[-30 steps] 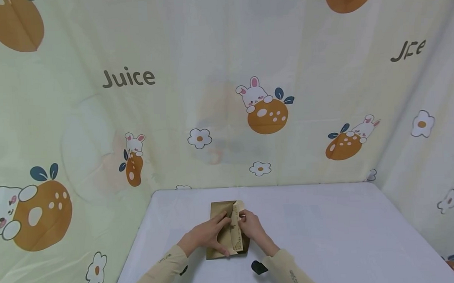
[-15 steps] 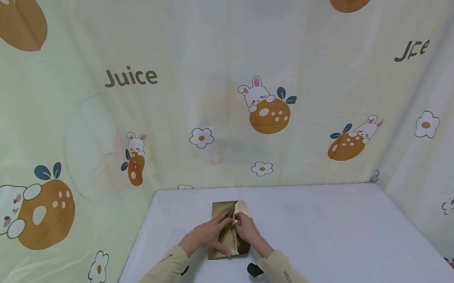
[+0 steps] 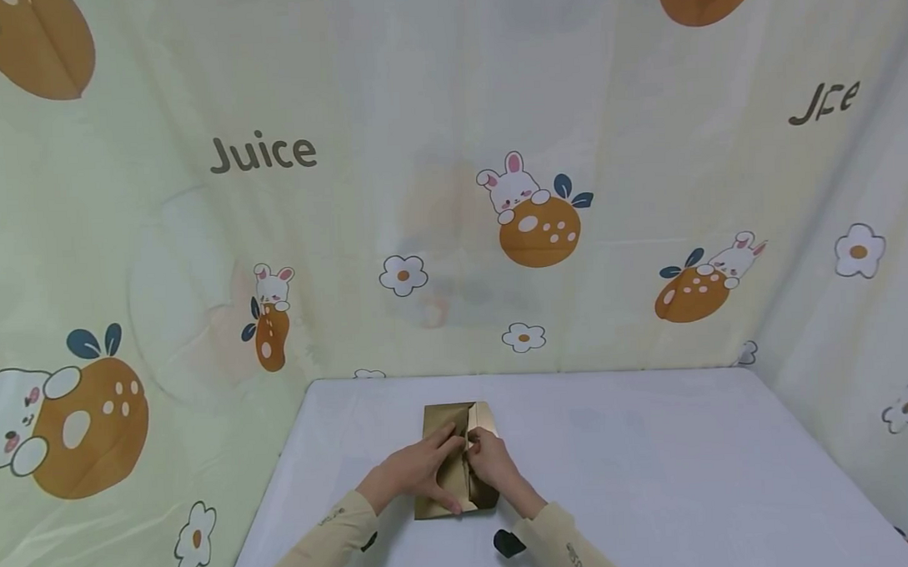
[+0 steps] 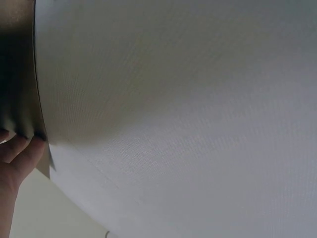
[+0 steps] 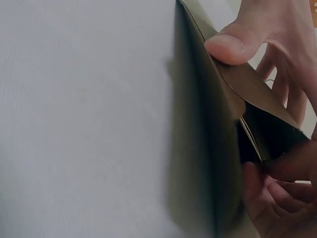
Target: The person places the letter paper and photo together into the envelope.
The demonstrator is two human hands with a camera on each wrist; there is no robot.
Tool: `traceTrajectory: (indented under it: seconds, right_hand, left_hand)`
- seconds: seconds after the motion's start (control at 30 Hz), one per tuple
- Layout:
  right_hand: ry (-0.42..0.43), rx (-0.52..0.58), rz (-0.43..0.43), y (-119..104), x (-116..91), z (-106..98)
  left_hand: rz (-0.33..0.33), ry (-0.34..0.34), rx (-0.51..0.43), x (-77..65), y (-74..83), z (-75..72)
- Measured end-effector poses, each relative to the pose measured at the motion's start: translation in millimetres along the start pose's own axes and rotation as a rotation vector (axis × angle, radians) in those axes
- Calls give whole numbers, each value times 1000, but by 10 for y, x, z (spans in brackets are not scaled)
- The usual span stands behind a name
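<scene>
A brown-gold envelope (image 3: 438, 415) lies on the table, its opening toward the right. My left hand (image 3: 415, 470) rests across it with the fingers spread, the thumb near its lower edge. In the right wrist view the left thumb (image 5: 225, 48) presses beside the opening. My right hand (image 3: 494, 464) is at the opening, where its fingertips pinch the thin edge of some folded paper (image 5: 252, 140). Most of that paper is hidden inside the envelope. A pale flap (image 3: 484, 416) shows above the right hand. The left wrist view catches only the left fingers at the envelope's edge.
A white cloth covers the table (image 3: 640, 452). Behind it hangs a curtain (image 3: 421, 209) printed with rabbits, fruit and flowers. Near the right cuff is a small black object (image 3: 509, 543), part of the wrist gear by its place.
My right hand has moved left toward the envelope's opening. The printed paper, plainly visible a second ago, has gone farther inside. My left hand keeps its place on the envelope.
</scene>
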State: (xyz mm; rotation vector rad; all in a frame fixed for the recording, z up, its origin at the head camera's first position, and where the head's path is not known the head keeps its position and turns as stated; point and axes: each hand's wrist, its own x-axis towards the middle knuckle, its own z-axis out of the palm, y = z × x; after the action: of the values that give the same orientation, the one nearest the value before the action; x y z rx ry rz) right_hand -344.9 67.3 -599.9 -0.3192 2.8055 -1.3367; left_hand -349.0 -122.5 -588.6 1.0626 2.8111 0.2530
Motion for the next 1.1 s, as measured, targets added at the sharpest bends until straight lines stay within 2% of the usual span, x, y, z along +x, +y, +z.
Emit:
traceTrajectory:
  seconds: [0.17,0.43,0.7,0.9,1.1]
  right_hand:
    - [27,-36,-39,62,9,-128]
    - [64,16,13,245,-35,-279]
    - [69,73,48,340,-52,-320]
    - [54,47,40,375,-57,-354]
    - [75,-6,22,421,-59,-404]
  left_hand:
    - [-13,-21,59,48,74,-26]
    - [-22,-88,186,61,91,-43]
    - [-38,-148,214,25,61,-60]
    - [-53,-152,240,24,59,-42]
    - [-22,-121,260,24,54,-39]
